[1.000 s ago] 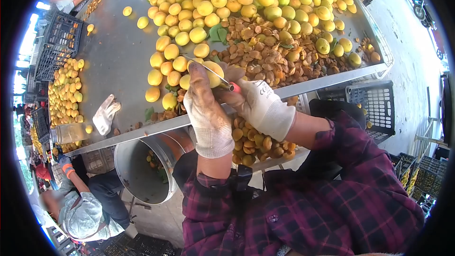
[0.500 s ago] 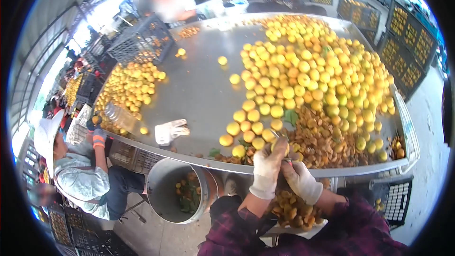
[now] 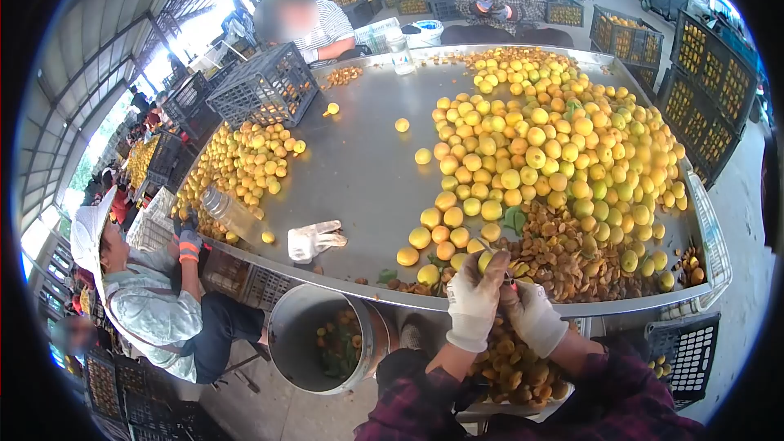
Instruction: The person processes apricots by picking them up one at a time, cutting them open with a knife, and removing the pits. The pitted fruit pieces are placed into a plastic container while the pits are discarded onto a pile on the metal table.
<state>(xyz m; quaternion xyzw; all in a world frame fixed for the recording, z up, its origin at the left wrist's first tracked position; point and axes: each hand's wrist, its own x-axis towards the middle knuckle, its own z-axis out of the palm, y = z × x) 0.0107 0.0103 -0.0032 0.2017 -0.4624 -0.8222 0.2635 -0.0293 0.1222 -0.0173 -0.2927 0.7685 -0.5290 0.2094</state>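
Both my hands wear white gloves and meet at the table's near edge. My left hand (image 3: 474,302) is closed around a yellow apricot (image 3: 487,260). Fingers bent, my right hand (image 3: 535,318) grips a small red-handled tool (image 3: 512,283) against the fruit; most of the tool is hidden. Just beyond them lies a heap of brown pits and scraps (image 3: 563,249), bordered by a large pile of whole apricots (image 3: 547,139). Under my hands, a container holds halved apricots (image 3: 518,371).
A spare white glove (image 3: 314,241) lies on the metal table (image 3: 359,171). At left are another apricot pile (image 3: 245,163), a clear jar (image 3: 229,211) and a tipped crate (image 3: 265,86). A bucket (image 3: 282,335) stands below. Co-workers sit left and across; a black crate (image 3: 686,351) is at right.
The view has shifted, so the table and piles appear farther right and lower. My hands stay together on the apricot, with only slight finger movement.
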